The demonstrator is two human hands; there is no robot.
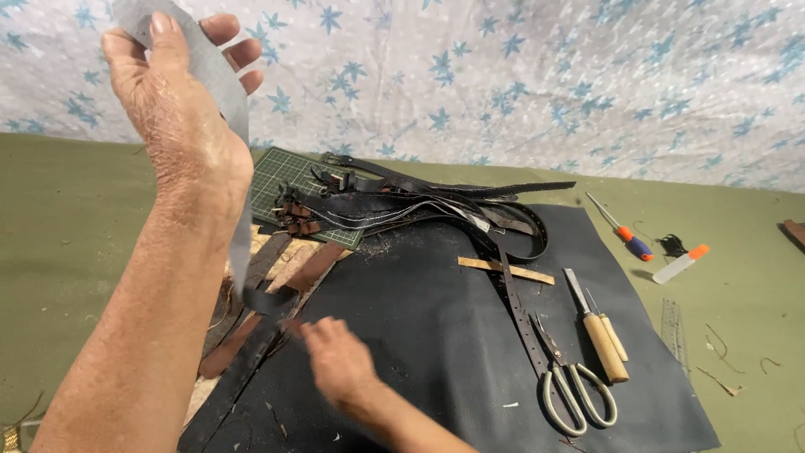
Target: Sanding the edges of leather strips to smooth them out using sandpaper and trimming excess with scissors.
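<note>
My left hand [172, 92] is raised high at the upper left, gripping the top of a long grey leather strip [220, 80]. The strip hangs down past my wrist to a dark end near the brown straps [268, 294]. My right hand [335, 361] is low over the big black leather sheet [436, 335], fingers spread and blurred, close to the strip's lower end. Whether it touches the strip I cannot tell.
A pile of black belts [419, 205] lies across a green cutting mat [289, 180]. Scissors [574, 390], two wooden-handled awls [599, 331], a wooden stick [506, 269], a screwdriver [625, 231] and a white marker [679, 264] lie to the right on the green cloth.
</note>
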